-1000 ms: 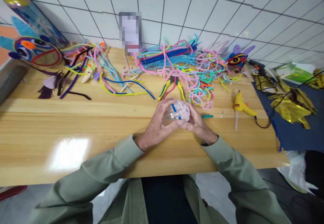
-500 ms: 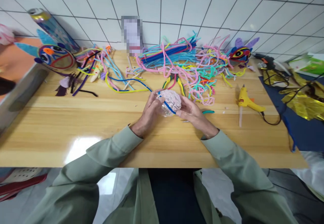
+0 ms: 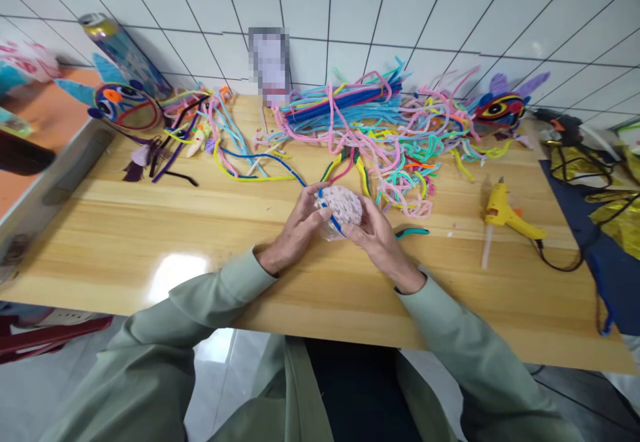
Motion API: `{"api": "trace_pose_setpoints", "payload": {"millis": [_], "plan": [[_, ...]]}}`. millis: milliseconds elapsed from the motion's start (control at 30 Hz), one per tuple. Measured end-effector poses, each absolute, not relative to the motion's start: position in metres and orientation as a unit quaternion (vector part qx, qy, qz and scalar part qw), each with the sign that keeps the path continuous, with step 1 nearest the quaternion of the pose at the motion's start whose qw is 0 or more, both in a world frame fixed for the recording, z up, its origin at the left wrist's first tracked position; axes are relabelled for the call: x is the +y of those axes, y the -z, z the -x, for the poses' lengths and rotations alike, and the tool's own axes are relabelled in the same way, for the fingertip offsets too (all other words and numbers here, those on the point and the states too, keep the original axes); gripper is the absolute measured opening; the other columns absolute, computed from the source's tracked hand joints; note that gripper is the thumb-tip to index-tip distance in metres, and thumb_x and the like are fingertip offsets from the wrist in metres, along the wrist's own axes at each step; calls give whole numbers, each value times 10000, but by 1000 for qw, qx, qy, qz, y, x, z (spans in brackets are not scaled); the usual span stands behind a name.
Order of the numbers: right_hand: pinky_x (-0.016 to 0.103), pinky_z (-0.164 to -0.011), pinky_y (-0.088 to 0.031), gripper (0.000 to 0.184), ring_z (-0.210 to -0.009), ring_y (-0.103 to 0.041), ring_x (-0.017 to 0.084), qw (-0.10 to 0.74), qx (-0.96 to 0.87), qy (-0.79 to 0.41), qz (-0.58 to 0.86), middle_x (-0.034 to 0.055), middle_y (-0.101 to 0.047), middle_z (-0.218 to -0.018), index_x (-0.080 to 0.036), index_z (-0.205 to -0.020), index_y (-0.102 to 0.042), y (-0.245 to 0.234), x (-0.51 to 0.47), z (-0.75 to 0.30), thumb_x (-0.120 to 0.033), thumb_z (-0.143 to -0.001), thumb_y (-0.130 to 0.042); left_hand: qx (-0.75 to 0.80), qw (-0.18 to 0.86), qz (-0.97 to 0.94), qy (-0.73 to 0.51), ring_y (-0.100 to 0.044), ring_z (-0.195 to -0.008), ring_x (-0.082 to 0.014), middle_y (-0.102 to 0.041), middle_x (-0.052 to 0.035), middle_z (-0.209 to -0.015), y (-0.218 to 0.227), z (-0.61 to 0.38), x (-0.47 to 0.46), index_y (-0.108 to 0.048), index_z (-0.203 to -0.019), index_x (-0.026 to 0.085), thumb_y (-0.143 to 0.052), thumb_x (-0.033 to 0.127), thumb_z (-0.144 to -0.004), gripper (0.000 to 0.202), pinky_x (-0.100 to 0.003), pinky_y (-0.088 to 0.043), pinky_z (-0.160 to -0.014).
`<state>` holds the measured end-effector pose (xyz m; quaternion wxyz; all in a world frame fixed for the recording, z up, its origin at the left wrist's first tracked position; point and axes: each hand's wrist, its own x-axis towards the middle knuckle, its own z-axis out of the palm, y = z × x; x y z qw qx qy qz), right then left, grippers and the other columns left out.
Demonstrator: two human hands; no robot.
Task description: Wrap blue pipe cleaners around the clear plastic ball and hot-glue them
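Observation:
Between my two hands is a rounded, pale pink, fuzzy piece (image 3: 345,206) with a clear plastic-looking underside. A blue pipe cleaner (image 3: 334,219) runs along its near side, and its far length trails left across the table. My left hand (image 3: 303,223) grips the left side, thumb pressed on the blue strip. My right hand (image 3: 374,232) closes round the right side, thumb at the strip's lower end. Just beyond the piece lie yellow-and-green-handled pliers (image 3: 363,172). A teal-handled tool (image 3: 413,232) rests by my right hand, partly hidden by it.
A heap of colourful pipe cleaners (image 3: 350,112) lies along the tiled wall. Two decorated animal-face pieces (image 3: 123,105) stand at the left and right. On the right is a yellow glue gun (image 3: 507,214) with its cord. A tall can (image 3: 125,55) and a pixelated phone-like object (image 3: 270,65) stand behind.
The view has shifted and tilted slightly. The fuzzy piece is turned a little in my hands, and my right thumb sits further left along the blue pipe cleaner.

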<state>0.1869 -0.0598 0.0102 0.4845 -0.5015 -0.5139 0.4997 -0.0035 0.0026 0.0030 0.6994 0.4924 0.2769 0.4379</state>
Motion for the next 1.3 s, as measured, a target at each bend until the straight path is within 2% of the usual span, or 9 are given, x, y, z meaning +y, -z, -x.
{"api": "trace_pose_setpoints", "payload": {"millis": [167, 333, 533, 700, 867, 1067, 1300], "plan": [[564, -1240, -561, 830, -1460, -658, 372, 477, -503, -490, 529, 150, -666, -1573, -267, -1501, -548, -18, -62, -182, -719, -861, -820, 273, 660, -560, -419, -661, -1229, -253, -679, -71, -1402, -4, 7, -2, -558, -1461, 294, -794, 537, -987, 582, -408, -566, -1086], [591, -1241, -549, 811, -1427, -671, 383, 469, -519, -460, 547, 153, -682, -1540, -262, -1490, -546, -21, -63, -183, -663, -842, -825, 263, 633, -604, -407, -635, -1303, -278, -645, -83, -1429, -5, 8, -2, -512, -1503, 295, -766, 570, -1006, 622, -436, -551, -1132], [582, -1230, -555, 761, -1397, -687, 386, 460, -528, -447, 556, 144, -706, -1514, -270, -1494, -572, -18, -63, -183, -591, -855, -833, 274, 630, -612, -391, -609, -1380, -315, -599, -103, -1504, -6, 11, -3, -532, -1508, 309, -788, 574, -984, 641, -461, -556, -1164], [602, -1247, -539, 825, -1410, -672, 396, 454, -535, -441, 560, 153, -680, -1540, -283, -1517, -551, -19, -65, -184, -654, -849, -862, 261, 645, -599, -396, -623, -1371, -329, -610, -105, -1480, -10, 11, -3, -549, -1492, 313, -875, 550, -913, 706, -486, -569, -1171], [607, -1280, -514, 874, -1482, -624, 402, 451, -522, -474, 547, 162, -635, -1600, -280, -1527, -533, -21, -67, -188, -753, -858, -836, 253, 667, -583, -388, -643, -1370, -310, -646, -99, -1450, -10, 9, -2, -553, -1485, 315, -868, 510, -938, 661, -472, -561, -1193], [550, -1331, -477, 776, -1572, -570, 362, 477, -524, -510, 488, 121, -588, -1692, -288, -1556, -547, -17, -63, -190, -696, -941, -789, 267, 674, -542, -425, -674, -1261, -277, -655, -82, -1398, -5, 4, 1, -558, -1450, 300, -898, 580, -884, 717, -424, -577, -1116], [565, -1269, -535, 815, -1466, -659, 378, 469, -538, -474, 515, 124, -659, -1625, -277, -1531, -593, -16, -60, -187, -728, -888, -811, 265, 667, -565, -407, -674, -1251, -281, -654, -87, -1391, -5, 5, 8, -553, -1427, 294, -940, 609, -818, 788, -410, -574, -1093]]}}
